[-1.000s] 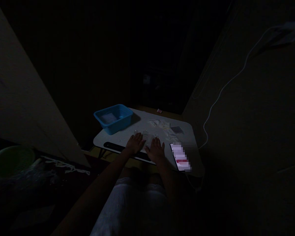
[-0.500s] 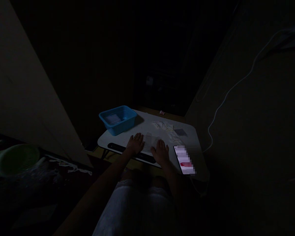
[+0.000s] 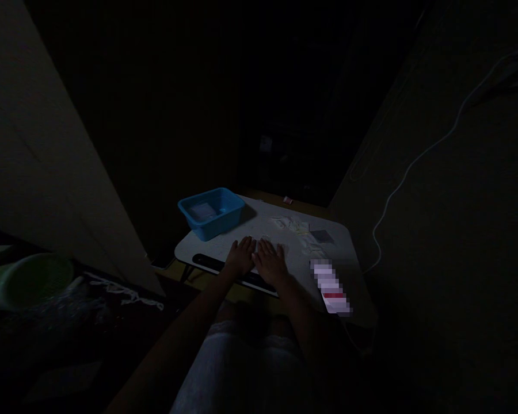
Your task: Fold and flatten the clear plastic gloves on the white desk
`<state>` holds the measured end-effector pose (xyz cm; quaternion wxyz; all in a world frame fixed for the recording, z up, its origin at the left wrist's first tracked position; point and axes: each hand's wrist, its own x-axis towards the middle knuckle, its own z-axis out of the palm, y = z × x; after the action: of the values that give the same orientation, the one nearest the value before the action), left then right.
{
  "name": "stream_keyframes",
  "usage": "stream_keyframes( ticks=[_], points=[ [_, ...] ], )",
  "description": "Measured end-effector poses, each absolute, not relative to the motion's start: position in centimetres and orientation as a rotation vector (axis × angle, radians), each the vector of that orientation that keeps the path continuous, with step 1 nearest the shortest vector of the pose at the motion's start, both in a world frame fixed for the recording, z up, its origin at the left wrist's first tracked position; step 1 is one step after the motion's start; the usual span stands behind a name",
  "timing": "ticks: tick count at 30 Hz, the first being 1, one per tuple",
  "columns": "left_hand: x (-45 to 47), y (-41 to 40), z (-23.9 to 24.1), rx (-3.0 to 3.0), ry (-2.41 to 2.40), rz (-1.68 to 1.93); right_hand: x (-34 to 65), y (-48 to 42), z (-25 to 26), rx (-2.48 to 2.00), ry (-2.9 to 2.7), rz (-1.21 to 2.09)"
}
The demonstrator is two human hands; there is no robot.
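On a small white table [image 3: 259, 213], my left hand [image 3: 241, 256] lies flat with its fingers stretched forward. Close beside it, my right hand [image 3: 270, 263] is also flat, palm down, over a thin, see-through sheet or bag that looks like plastic [image 3: 285, 249]. Most of that plastic is hidden under the right hand. Beyond the hands lie several small whitish packets [image 3: 291, 223], too dim to make out, and a flat greyish square [image 3: 323, 236].
A blue plastic basin [image 3: 211, 231] with a pale flat item inside stands at the table's left. A lit phone [image 3: 330, 284] lies at the right. A white cable [image 3: 408, 167] runs along the right wall. A green basket [image 3: 37, 279] is at lower left. The room is very dark.
My right hand has slid left across the plastic until it sits right beside my left hand. My left hand stays flat in nearly the same place. The view has shifted slightly.
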<state>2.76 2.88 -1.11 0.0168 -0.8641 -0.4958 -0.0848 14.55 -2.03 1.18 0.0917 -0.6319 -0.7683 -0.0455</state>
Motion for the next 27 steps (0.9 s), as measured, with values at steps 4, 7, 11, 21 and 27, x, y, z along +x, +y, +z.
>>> stream_keyframes(
  ticks=[4, 7, 11, 21, 27],
  points=[
    [2.7, 2.8, -1.2, -2.691, -1.52, -0.302, 14.7, -1.6, 0.7, -1.987, -2.297, -0.027],
    [2.8, 2.7, -1.1, -2.684, -1.525, -0.352, 15.6, -1.5, 0.1, -2.021, -2.279, -0.018],
    [2.9, 2.6, -1.1, -2.689, -1.558, -0.377, 17.3, -1.5, -0.4, -2.068, -2.22, -0.071],
    [2.9, 2.6, -1.0, -2.687, -1.567, -0.354, 19.3, -1.5, -0.6, -2.201, -2.115, -0.13],
    [2.9, 2.4, -0.9, -2.676, -1.601, -0.362, 19.2, -1.6, -0.5, -2.184, -2.118, -0.133]
  ],
)
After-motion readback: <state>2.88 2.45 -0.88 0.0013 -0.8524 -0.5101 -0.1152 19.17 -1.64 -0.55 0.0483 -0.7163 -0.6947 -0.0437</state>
